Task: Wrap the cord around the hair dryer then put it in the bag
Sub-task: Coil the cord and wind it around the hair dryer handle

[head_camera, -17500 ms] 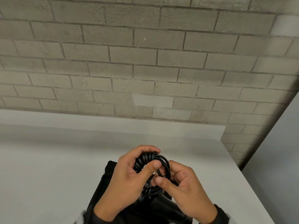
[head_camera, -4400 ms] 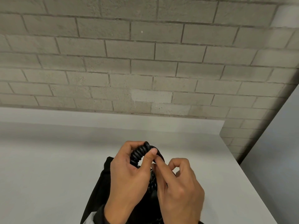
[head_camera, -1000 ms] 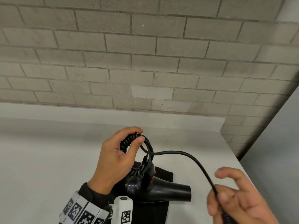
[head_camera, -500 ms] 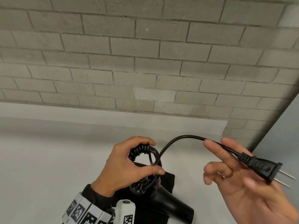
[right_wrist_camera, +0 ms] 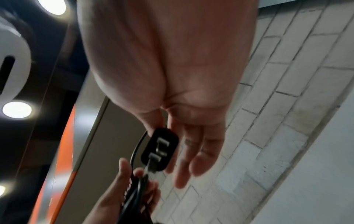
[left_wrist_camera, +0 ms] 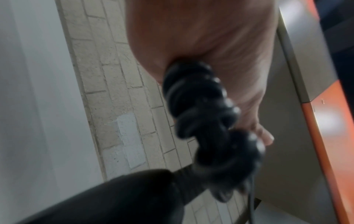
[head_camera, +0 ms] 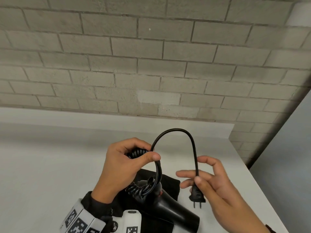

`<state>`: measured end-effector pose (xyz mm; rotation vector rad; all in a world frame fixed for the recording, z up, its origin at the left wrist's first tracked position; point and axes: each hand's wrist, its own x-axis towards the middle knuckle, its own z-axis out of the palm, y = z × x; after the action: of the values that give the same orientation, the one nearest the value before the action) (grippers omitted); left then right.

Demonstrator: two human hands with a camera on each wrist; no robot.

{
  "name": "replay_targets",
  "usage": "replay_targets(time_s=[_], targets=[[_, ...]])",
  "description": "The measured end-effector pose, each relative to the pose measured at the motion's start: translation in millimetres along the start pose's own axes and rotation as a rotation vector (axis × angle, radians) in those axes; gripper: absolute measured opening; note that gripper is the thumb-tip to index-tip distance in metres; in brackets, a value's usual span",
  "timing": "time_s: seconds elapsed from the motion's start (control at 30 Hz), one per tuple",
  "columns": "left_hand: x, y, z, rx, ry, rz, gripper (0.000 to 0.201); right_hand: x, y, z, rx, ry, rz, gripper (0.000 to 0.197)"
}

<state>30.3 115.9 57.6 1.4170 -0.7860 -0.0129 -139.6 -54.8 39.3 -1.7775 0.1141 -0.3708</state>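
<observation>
Cord (head_camera: 175, 132) | left hand (head_camera: 121, 165) grip clutches coils | right hand (head_camera: 217, 187) grip pinches it above plug (head_camera: 196, 195)

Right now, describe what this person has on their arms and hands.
Both hands are bare. The left hand comes out of a dark sleeve, and over that wrist sits a white band printed with black-and-white square code markers, beside a white camera block. At the right hand only a sliver of dark cuff shows.
</observation>
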Motion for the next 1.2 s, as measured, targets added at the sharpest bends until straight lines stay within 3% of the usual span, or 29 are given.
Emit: replay_targets(time_s=[0.13,0.23,0.3,0.4,0.53,0.67,0.73,0.8,0.87,0.93,1.0,1.13,1.2], targets=[[-2,6,2,-0.024,-0.046,-0.02,0.017,12,-1,13,-0.12,0.124,0.003,0.014],[-4,10,6,-0.023,-0.065,-0.046,0.016,27,-3,20,-0.008,0.346,-0.009,0.012],[-5,12,9,-0.016,-0.062,-0.062,0.014,37,-3,27,0.098,0.41,0.013,0.007],[-6,15,14,-0.017,-0.053,-0.068,0.016,47,-4,43,0.28,0.395,0.066,0.007],[-6,12,14,0.009,0.025,-0.052,0.017,47,-9,65,0.441,0.233,0.184,0.013],[-8,10,13,0.017,0.104,-0.064,0.016,44,-14,74,0.502,0.173,0.227,0.019],[-7,13,14,0.005,0.126,-0.076,0.017,39,-17,78,0.514,0.176,0.186,0.034],[-6,13,15,-0.001,0.159,-0.093,0.018,32,-16,81,0.45,0.106,0.101,0.071],[-5,14,17,-0.004,0.181,-0.117,0.019,26,-14,85,0.253,0.015,0.053,0.114],[-6,14,19,0.0,0.187,-0.128,0.018,20,-13,88,0.026,0.004,0.086,0.135],[-7,13,20,0.002,0.195,-0.136,0.018,16,-11,90,-0.122,0.066,0.038,0.122],[-9,13,22,-0.024,0.206,-0.146,0.018,12,1,93,-0.293,0.24,-0.157,0.058],[-9,13,21,-0.021,0.226,-0.145,0.019,11,4,89,-0.301,0.359,-0.207,0.04]])
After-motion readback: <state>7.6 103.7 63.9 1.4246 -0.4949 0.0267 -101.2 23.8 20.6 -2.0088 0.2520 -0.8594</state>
